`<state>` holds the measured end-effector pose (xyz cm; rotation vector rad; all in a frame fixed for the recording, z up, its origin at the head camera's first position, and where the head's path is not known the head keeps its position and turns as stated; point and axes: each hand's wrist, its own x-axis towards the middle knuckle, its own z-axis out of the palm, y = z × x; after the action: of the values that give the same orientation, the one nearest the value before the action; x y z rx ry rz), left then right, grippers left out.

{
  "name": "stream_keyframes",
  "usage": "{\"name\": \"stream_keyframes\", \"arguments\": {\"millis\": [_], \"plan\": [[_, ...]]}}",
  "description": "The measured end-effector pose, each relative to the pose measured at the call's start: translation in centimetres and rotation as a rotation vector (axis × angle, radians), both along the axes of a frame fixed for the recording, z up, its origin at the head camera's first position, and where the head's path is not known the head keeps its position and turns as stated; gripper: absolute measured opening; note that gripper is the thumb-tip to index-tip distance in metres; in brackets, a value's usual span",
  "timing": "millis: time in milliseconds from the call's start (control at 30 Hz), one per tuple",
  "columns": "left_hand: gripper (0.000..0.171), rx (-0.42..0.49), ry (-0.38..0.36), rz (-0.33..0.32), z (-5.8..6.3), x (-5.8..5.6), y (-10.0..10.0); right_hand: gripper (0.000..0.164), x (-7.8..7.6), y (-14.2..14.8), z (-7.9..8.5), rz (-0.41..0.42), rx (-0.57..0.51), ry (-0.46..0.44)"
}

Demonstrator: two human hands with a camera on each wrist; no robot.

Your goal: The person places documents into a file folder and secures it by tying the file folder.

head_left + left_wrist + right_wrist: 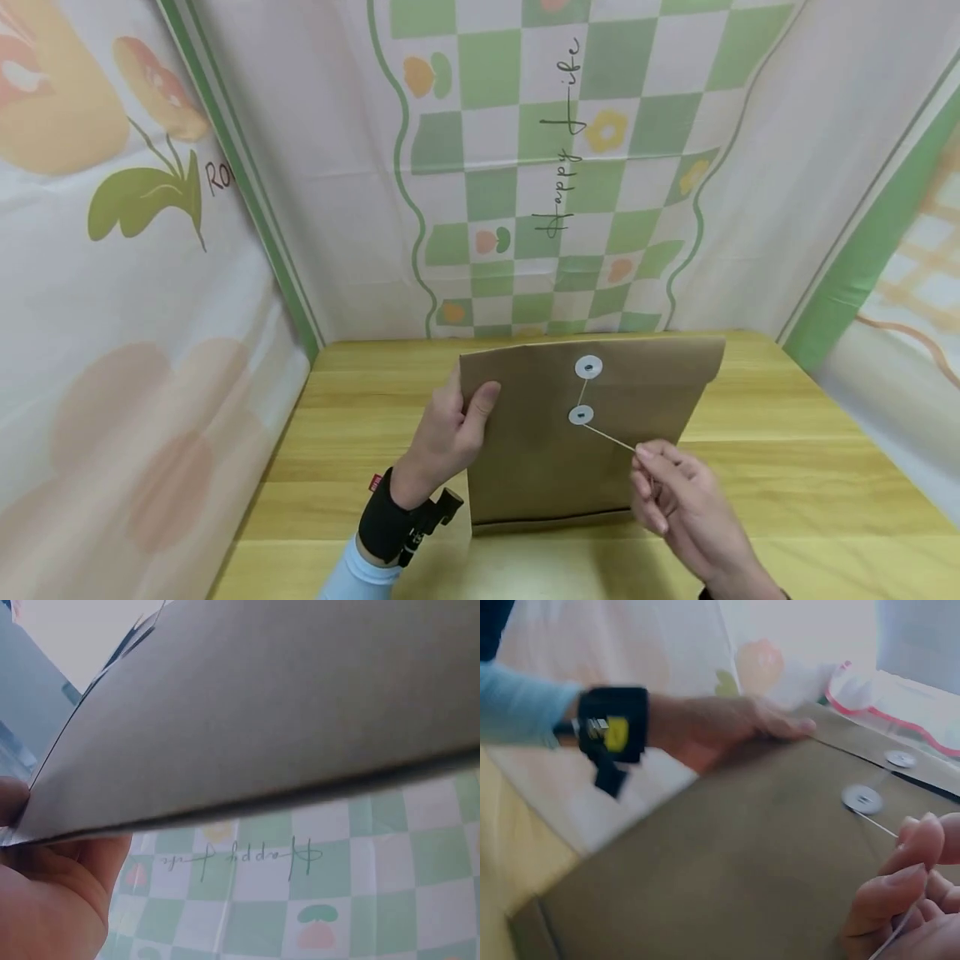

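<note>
A brown paper document envelope (540, 467) stands tilted above the wooden table, its flap folded down at the top. My left hand (450, 425) grips its left edge, thumb on the front and the other fingers behind. Two white round buttons sit on the front: the upper button (588, 367) on the flap, the lower button (581, 415) on the body. A thin string (611, 437) runs from the upper button past the lower one to my right hand (686, 504), which pinches it between thumb and forefinger. In the right wrist view the string's loose end hangs below the fingers.
The wooden table (360, 408) lies beneath the envelope. A checked green and white cloth (491, 133) hangs behind it, and a flowered cloth (150, 333) hangs at the left. A black wrist strap with a camera (397, 517) is on the left wrist.
</note>
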<state>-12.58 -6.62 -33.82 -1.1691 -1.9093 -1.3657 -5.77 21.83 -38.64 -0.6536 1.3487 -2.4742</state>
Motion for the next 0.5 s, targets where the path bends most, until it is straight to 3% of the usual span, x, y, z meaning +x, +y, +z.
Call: {"name": "stream_keyframes", "arguments": {"millis": [67,233,300,367,433,500], "plan": [[0.02,0.002,-0.003,0.007,0.1,-0.1,-0.1,0.037,-0.3,1.0,0.5,-0.086,0.106,0.046],[0.019,0.003,0.023,0.027,0.1,-0.2,-0.3,0.011,0.0,2.5,2.9,-0.545,0.811,0.373],[0.018,-0.004,0.038,0.033,0.1,-0.2,-0.3,0.014,0.0,2.9,4.2,-0.69,1.005,0.548],[0.017,-0.01,0.049,0.04,0.2,-0.2,-0.3,0.02,-0.3,3.4,5.6,-0.761,1.033,0.75],[0.017,-0.015,0.056,0.042,0.3,-0.1,-0.3,0.013,-0.8,3.7,7.1,-0.807,1.036,0.949],[0.017,-0.019,0.063,0.043,0.5,-0.1,-0.4,0.01,-1.3,3.9,8.6,-0.811,1.005,1.118]]}}
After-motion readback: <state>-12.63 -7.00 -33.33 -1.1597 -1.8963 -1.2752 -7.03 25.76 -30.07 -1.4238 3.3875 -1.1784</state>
